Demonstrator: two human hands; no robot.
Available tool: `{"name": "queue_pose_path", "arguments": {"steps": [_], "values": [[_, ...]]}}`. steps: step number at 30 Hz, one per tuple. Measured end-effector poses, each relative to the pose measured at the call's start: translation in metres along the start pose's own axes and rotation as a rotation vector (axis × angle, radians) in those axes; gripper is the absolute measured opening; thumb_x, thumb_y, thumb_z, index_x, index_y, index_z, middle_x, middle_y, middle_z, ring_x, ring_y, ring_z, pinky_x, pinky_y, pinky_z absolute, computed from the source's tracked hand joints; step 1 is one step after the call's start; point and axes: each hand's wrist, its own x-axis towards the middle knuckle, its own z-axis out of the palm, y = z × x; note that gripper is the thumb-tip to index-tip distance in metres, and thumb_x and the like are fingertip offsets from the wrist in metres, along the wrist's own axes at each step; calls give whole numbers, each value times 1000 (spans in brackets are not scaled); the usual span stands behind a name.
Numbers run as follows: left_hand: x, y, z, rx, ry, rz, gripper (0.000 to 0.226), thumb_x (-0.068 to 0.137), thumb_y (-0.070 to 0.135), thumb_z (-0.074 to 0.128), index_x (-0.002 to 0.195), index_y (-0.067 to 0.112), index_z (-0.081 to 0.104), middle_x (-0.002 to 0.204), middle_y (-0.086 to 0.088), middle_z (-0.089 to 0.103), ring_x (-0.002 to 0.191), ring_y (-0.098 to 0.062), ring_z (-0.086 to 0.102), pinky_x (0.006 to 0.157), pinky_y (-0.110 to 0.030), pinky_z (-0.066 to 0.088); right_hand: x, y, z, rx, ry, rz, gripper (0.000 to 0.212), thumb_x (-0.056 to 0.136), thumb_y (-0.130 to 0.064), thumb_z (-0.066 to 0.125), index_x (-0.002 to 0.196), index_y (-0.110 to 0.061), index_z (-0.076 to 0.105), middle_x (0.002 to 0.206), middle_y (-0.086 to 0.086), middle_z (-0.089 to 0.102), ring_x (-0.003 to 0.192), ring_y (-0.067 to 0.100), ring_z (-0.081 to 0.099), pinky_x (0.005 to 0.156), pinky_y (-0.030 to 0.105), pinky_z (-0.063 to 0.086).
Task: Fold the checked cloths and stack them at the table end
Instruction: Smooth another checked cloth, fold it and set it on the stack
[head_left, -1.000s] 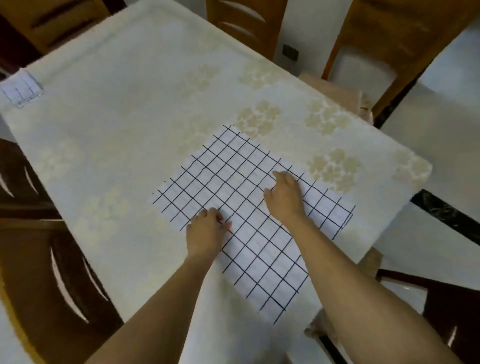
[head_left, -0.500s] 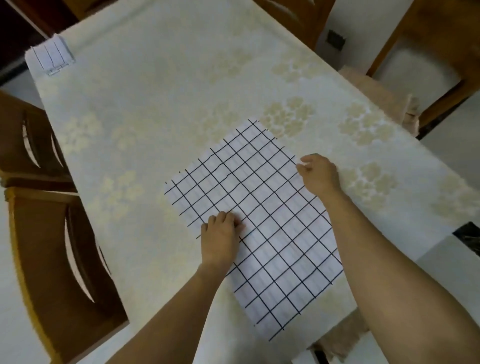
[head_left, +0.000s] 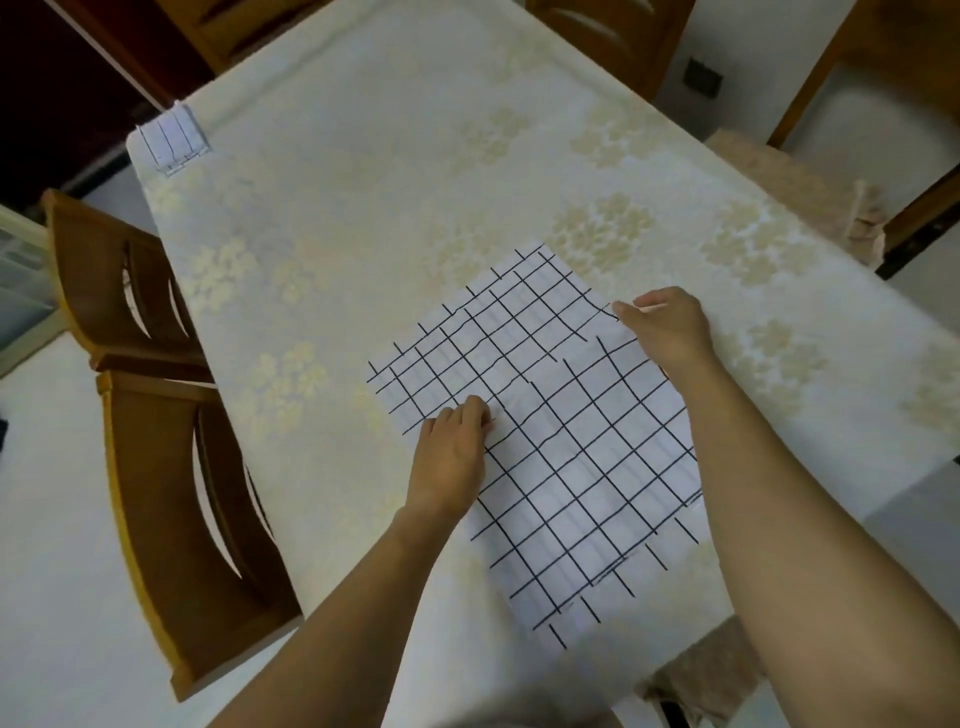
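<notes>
- One checked cloth (head_left: 571, 467) spread on surface (head_left: 363, 182).
- left hand (head_left: 454, 452): fingers curled, pinching its left edge.
- right hand (head_left: 670, 327): fingers pinching its right edge, slightly raised.
- folded cloth (head_left: 174, 137) at far corner.

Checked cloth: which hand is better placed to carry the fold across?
Right, probably. The right hand pinches the checked cloth at its right edge, already raised off the table. The left hand holds the flatter left edge with curled fingers, better suited to anchoring.
</notes>
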Motion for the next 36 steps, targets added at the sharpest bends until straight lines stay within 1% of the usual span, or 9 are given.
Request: {"name": "queue_pose_path", "arguments": {"steps": [3, 7, 12, 15, 23, 28, 31, 33, 36], "values": [[1, -6, -18, -28, 2, 29, 9, 101, 9, 54, 93, 13, 54, 72, -1, 56, 63, -22, 47, 62, -37, 40, -15, -12, -10, 228, -63, -19, 34, 84, -29, 78, 113, -13, 69, 96, 3, 68, 87, 14, 63, 64, 20, 49], [-3, -12, -38, -68, 47, 41, 14, 100, 4, 56, 112, 11, 60, 95, -9, 70, 80, -30, 63, 69, -42, 51, -36, -27, -31, 294, -264, 6, 33, 88, -27, 74, 120, -24, 68, 100, -12, 65, 92, 2, 60, 80, 22, 46], [-15, -22, -68, -102, 112, -48, 50, 87, -18, 54, 123, 17, 56, 117, -7, 65, 98, -23, 68, 80, -44, 53, -61, -42, -44, 279, -451, 7, 33, 82, -22, 80, 113, -31, 73, 115, 11, 71, 98, 28, 64, 84, 36, 48], [-23, -30, -87, -71, 155, -51, 50, 86, -17, 56, 122, 18, 60, 115, -6, 64, 97, -27, 66, 80, -41, 52, -82, -57, -50, 348, -422, -90, 35, 83, -15, 78, 115, -28, 72, 104, 7, 74, 100, 19, 68, 94, 37, 49], [-48, -45, -137, -92, 257, -35, 18, 97, 6, 62, 110, 12, 73, 103, -7, 64, 88, -30, 64, 77, -41, 52, -131, -86, -37, 337, -214, -271, 30, 84, -4, 75, 110, -19, 74, 107, 1, 71, 103, 5, 65, 79, 14, 53], [-59, -50, -152, -151, 283, -59, 17, 96, 4, 63, 105, 14, 74, 102, -5, 63, 88, -27, 65, 77, -40, 54, -144, -99, -24, 440, -214, -267, 28, 88, -7, 72, 109, -25, 73, 104, 1, 72, 96, 6, 67, 87, 24, 51], [-66, -48, -159, -165, 283, -76, 15, 97, 9, 63, 105, 14, 74, 102, -3, 63, 87, -25, 65, 77, -36, 52, -149, -99, -16, 267, 26, -378, 26, 90, -8, 68, 112, -19, 73, 102, 2, 71, 86, 2, 65, 92, 30, 55], [-70, -47, -165, -164, 287, -80, 13, 96, 13, 64, 104, 15, 74, 100, -2, 63, 86, -24, 64, 75, -33, 48, -161, -106, -8, 137, 165, -510, 25, 90, -18, 67, 114, -24, 71, 107, -2, 69, 94, 6, 61, 96, 28, 52], [-70, -45, -171, -173, 267, -61, 10, 95, 20, 68, 101, 19, 75, 98, 1, 63, 84, -22, 65, 75, -35, 50, -197, -127, 18, -70, -102, -675, 41, 85, -32, 76, 125, -30, 65, 121, -10, 58, 115, 5, 51, 96, 7, 32]]}}
